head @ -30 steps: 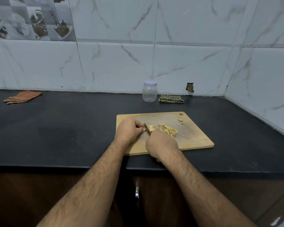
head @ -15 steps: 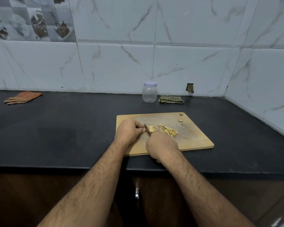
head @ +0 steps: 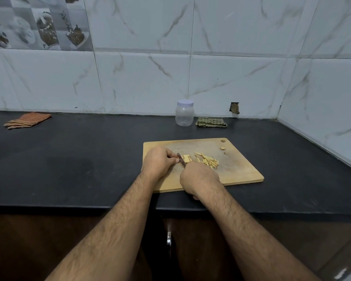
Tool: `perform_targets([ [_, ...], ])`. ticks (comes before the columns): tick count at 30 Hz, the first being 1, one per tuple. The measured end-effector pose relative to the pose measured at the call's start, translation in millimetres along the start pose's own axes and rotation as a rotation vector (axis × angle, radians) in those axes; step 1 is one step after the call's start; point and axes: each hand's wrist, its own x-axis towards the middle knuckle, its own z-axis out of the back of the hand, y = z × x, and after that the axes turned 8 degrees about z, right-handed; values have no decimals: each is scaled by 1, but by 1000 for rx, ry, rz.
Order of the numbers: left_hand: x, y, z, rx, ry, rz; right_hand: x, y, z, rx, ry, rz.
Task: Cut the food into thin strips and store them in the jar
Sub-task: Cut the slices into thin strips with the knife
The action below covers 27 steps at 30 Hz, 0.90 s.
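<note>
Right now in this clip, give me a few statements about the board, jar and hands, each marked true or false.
1. The jar has its lid on. True.
2. The jar stands on the board. False: it stands on the counter by the wall, behind the board.
3. The right hand holds the knife. True.
4. Cut strips lie on the board. True.
5. The green cloth lies left of the jar. False: it lies to the jar's right.
6. The left hand rests on the counter off the board. False: it is on the board, fingers curled by the blade.
</note>
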Motion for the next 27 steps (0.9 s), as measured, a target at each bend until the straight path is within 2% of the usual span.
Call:
perform_targets([
  [12, 0, -1, 1, 50, -19, -1, 1, 2, 2, -16, 27, 10],
  [27, 3, 3, -1, -11, -23, 12, -1, 3, 5, -58, 39, 48],
])
